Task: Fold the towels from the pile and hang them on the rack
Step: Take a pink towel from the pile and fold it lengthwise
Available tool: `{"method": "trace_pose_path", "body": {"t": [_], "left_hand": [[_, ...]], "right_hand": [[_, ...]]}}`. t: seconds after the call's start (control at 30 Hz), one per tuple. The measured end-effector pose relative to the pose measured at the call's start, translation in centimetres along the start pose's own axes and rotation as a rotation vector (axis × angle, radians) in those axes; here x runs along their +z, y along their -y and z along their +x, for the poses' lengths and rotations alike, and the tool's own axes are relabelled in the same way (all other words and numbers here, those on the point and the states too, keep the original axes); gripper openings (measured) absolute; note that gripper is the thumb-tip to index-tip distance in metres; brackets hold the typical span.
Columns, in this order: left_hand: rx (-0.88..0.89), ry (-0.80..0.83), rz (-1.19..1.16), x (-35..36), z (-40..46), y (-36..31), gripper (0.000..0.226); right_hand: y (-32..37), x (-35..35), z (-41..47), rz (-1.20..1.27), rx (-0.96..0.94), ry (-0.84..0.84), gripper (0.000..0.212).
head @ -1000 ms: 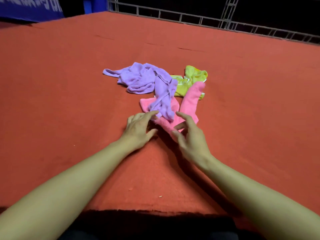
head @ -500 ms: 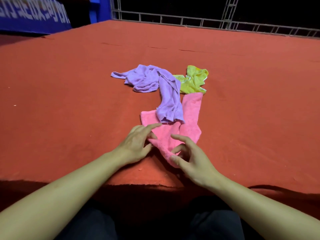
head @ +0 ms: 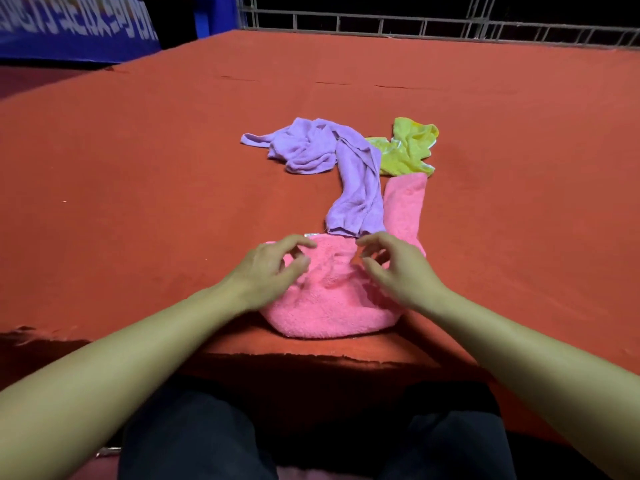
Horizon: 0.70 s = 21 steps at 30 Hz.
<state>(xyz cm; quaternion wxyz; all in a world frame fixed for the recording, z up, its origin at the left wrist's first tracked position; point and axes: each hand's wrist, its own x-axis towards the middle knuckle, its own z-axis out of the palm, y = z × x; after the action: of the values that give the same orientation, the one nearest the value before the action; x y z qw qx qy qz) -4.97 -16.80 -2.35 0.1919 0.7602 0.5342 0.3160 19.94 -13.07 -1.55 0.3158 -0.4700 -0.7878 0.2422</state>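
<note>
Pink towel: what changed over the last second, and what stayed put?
The pink towel was dragged toward the table's near edge and now lies bunched there, its far end trailing back. The purple towel stretched along with it. Both hands, left and right, now hover with curled fingers over the towel. The yellow towel stayed put.

Three towels on the table [head: 138, 202]: bunched towel [head: 332, 306] at the near edge, lower centre; long crumpled towel [head: 346, 168] behind it, overlapping its far end; small crumpled towel [head: 408, 150] right of that.
</note>
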Motion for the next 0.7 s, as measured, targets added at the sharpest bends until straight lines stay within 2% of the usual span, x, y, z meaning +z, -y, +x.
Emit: {"method": "trace_pose_path", "body": {"t": [0.1,0.2,0.3,0.4,0.47,0.57,0.7], "left_hand": [[-0.105,-0.158,-0.001,0.6,4.2,1.1,0.034],[-0.287,-0.225,-0.033,1.6,9.0,2.8,0.029],[-0.362,-0.145,-0.031,2.7,12.8,3.6,0.038],[-0.359,0.016,0.053,4.4,15.6,3.9,0.060],[-0.327,0.070,0.125,5.4,16.8,4.3,0.068],[-0.271,-0.006,0.055,6.1,18.1,4.6,0.065],[-0.256,-0.275,-0.202,3.6,20.8,4.9,0.054]], "right_hand": [[-0.6,0.7,4.5,-0.146,-0.021,-0.017,0.030],[-1.9,1.5,8.2,-0.276,-0.008,-0.027,0.041],[-3.4,2.4,10.7,-0.378,0.012,-0.036,0.056],[-4.5,3.1,12.4,-0.488,0.111,0.052,0.073],[-5.0,3.4,13.5,-0.513,0.176,0.063,0.072],[-5.1,3.3,15.1,-0.385,0.212,0.014,0.067],[-3.2,2.6,20.2,-0.017,0.245,-0.151,0.072]]}}
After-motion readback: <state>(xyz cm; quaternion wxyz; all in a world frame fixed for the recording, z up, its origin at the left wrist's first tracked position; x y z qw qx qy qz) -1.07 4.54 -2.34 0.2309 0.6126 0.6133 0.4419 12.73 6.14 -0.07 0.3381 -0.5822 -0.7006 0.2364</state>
